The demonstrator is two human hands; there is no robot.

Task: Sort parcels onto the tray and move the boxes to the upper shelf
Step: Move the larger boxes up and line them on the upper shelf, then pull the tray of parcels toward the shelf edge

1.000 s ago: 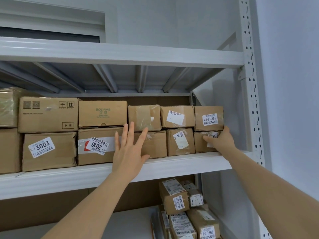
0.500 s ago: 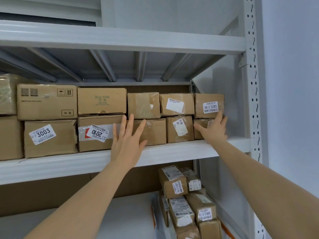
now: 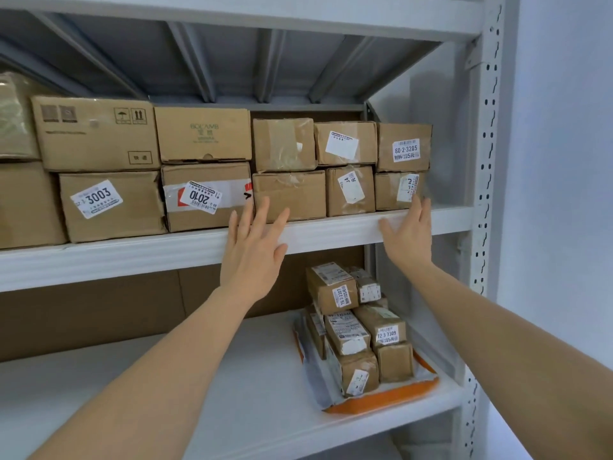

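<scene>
Two rows of brown cardboard boxes fill the upper shelf [image 3: 331, 232], among them one labelled 3003 [image 3: 109, 205], one labelled 2010 [image 3: 205, 195] and one labelled 80-2-3205 [image 3: 404, 147]. My left hand [image 3: 253, 250] hovers open with spread fingers in front of the shelf's front edge, below a plain lower-row box [image 3: 288, 195]. My right hand [image 3: 411, 234] is open too, fingertips just in front of the small lower box at the right end [image 3: 396, 190]. Neither hand holds anything. On the lower shelf an orange tray [image 3: 381, 401] carries several stacked labelled parcels [image 3: 348, 333].
A white perforated upright [image 3: 484, 194] frames the rack on the right, with a pale wall [image 3: 564, 194] beyond it. The lower shelf [image 3: 166, 393] is white. Brown cardboard backs the lower bay.
Both hands have drawn back and down from the boxes to the shelf's front edge. The right hand has let go of the end box. The view has tilted down, showing the tray.
</scene>
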